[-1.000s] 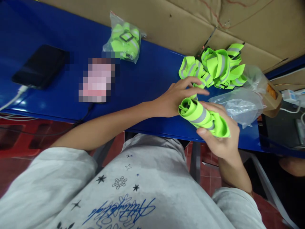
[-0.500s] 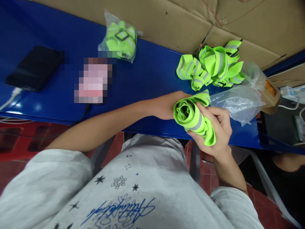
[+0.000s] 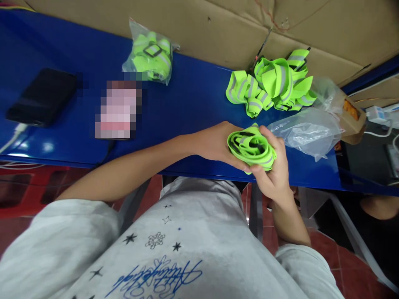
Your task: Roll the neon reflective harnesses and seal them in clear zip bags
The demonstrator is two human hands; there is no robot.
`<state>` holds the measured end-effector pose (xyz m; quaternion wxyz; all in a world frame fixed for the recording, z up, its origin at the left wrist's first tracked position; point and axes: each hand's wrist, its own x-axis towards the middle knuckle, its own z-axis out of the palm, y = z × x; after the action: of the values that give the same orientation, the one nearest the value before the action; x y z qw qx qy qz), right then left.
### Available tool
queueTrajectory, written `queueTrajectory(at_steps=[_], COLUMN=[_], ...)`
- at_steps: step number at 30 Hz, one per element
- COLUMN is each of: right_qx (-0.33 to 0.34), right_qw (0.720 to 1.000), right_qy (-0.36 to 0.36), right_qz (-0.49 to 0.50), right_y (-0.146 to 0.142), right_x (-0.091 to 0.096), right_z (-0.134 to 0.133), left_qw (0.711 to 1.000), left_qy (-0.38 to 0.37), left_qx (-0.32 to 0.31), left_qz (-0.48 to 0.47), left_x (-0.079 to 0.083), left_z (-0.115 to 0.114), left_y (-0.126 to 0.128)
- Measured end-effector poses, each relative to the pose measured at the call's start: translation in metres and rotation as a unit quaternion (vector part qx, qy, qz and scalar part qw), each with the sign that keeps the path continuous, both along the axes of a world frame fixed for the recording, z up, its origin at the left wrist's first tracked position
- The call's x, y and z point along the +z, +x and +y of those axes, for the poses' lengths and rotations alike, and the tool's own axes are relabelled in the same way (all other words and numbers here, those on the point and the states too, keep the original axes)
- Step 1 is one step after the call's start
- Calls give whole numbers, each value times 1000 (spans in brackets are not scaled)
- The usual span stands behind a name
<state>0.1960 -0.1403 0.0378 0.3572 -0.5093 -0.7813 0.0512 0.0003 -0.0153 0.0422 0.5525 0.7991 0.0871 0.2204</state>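
Note:
A rolled neon-yellow reflective strap (image 3: 254, 151) is held above the front edge of the blue table, its coiled end facing me. My left hand (image 3: 220, 141) is closed around its left side, the thumb along the lower edge and the other fingers mostly hidden. From the other side, my right hand (image 3: 274, 166) wraps the roll, with its thumb underneath. Behind my hands lies a loose pile of the same reflective straps (image 3: 277, 83), with grey stripes and some black parts. A clear plastic bag (image 3: 307, 128) rests to the right of my hands.
On the blue table (image 3: 193, 99), a bag of packed straps (image 3: 152, 58) lies at the back. A black phone-like device (image 3: 42, 97) with a white cable and a blurred-out item (image 3: 116, 110) sit at left. Rightward stand a cardboard box (image 3: 353, 120) and a person's arm (image 3: 380, 207).
The strap's loose outer layers are now gathered into a tighter roll. My right hand has moved left, closer to my left hand, which now has its thumb under the roll.

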Motion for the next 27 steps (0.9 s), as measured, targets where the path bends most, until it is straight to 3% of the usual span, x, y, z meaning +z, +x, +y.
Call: queueTrajectory(at_steps=[3, 6, 9, 15, 19, 21, 24, 26, 27], right_qx=[25, 64, 47, -15, -49, -90, -152, -87, -67], right_qw=[999, 990, 981, 986, 989, 985, 951, 936, 947], right_qy=[-26, -104, -147, -77, 5, 72, 210, 271, 222], right_qz=[23, 66, 120, 146, 139, 131, 168, 209, 221], right_y=[0, 0, 0, -1, 0, 18, 81, 137, 162], right_x=[-4, -7, -13, -29, -32, -27, -8, 7, 13], right_z=[2, 2, 0, -8, -17, -18, -11, -1, 4], left_qw=[999, 997, 996, 986, 989, 988, 979, 972, 968], left_qy=[38, 63, 67, 30, 95, 115, 142, 159, 172], left_qx=[-21, -25, -16, -93, -22, 13, 56, 55, 49], left_qz=[10, 26, 56, 134, 108, 104, 137, 165, 176], left_x=[-6, -6, -5, -3, 5, 7, 5, 1, -2], left_z=[3, 1, 1, 6, -6, -11, -11, -10, -10], left_y=[1, 2, 2, 3, 7, 6, 4, 3, 4])
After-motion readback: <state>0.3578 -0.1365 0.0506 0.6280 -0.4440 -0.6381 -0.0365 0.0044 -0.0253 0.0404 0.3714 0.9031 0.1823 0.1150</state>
